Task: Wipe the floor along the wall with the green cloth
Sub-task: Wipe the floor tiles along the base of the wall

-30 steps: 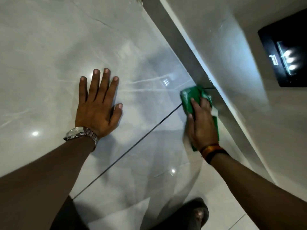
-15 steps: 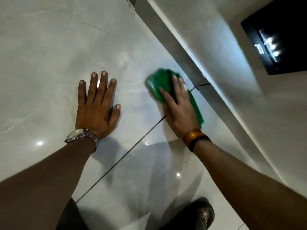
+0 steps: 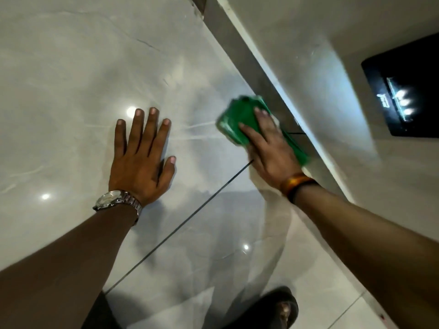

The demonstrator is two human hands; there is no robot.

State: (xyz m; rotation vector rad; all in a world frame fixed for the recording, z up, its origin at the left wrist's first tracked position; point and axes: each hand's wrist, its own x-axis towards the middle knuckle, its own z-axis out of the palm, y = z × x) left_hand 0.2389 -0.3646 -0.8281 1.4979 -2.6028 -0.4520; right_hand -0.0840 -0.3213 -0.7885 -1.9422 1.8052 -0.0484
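The green cloth [image 3: 237, 117] lies flat on the glossy grey floor tiles [image 3: 83, 67], close to the grey skirting [image 3: 259, 74] at the foot of the white wall [image 3: 308, 43]. My right hand [image 3: 270, 148] presses down on the cloth with its fingers spread over it, and the cloth's far end sticks out past my fingertips. My left hand [image 3: 140, 157] rests palm down on the floor to the left, fingers spread, holding nothing. A silver watch sits on the left wrist; an orange and a black band are on the right wrist.
A dark grout line [image 3: 190, 214] runs diagonally between my hands. A black panel with small lights [image 3: 408, 96] is set in the wall at right. My dark shoe [image 3: 278, 309] shows at the bottom edge.
My right hand has slid the cloth from beside the skirting out to the left, then back toward the wall and further along it. My left hand has stayed planted.
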